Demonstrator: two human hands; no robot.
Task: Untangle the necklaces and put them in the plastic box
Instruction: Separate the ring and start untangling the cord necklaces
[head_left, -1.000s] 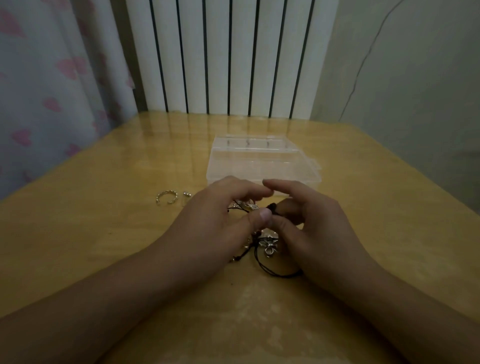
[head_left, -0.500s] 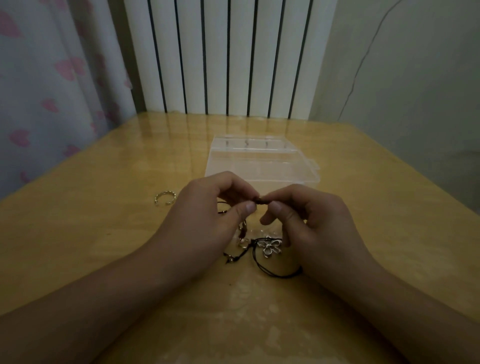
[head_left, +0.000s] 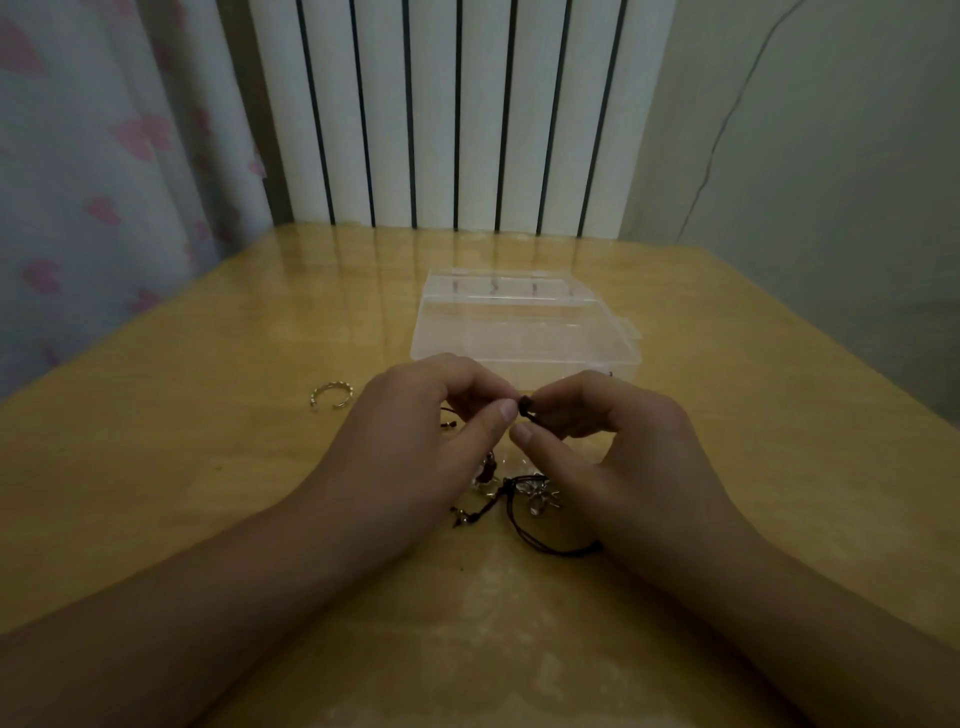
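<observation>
Black-cord necklaces (head_left: 519, 499) with silver pendants lie tangled on the wooden table, partly hidden under my hands. My left hand (head_left: 415, 441) and my right hand (head_left: 608, 447) meet above them, fingertips together, each pinching the cord beside a small dark bead (head_left: 524, 404) held between them. A silver flower pendant (head_left: 537, 496) rests on the table below my right thumb. The clear plastic box (head_left: 524, 332) stands just beyond my fingers; whether its lid is up is unclear.
A silver open ring (head_left: 331, 395) lies on the table (head_left: 208, 467) to the left of my left hand. A white radiator (head_left: 441, 114) stands behind the table, a curtain with pink hearts (head_left: 104, 156) at the left, a wall at the right.
Both hands have lifted slightly toward the box with the bead end of a cord pinched between them. The flower pendant and cord loop stay on the table.
</observation>
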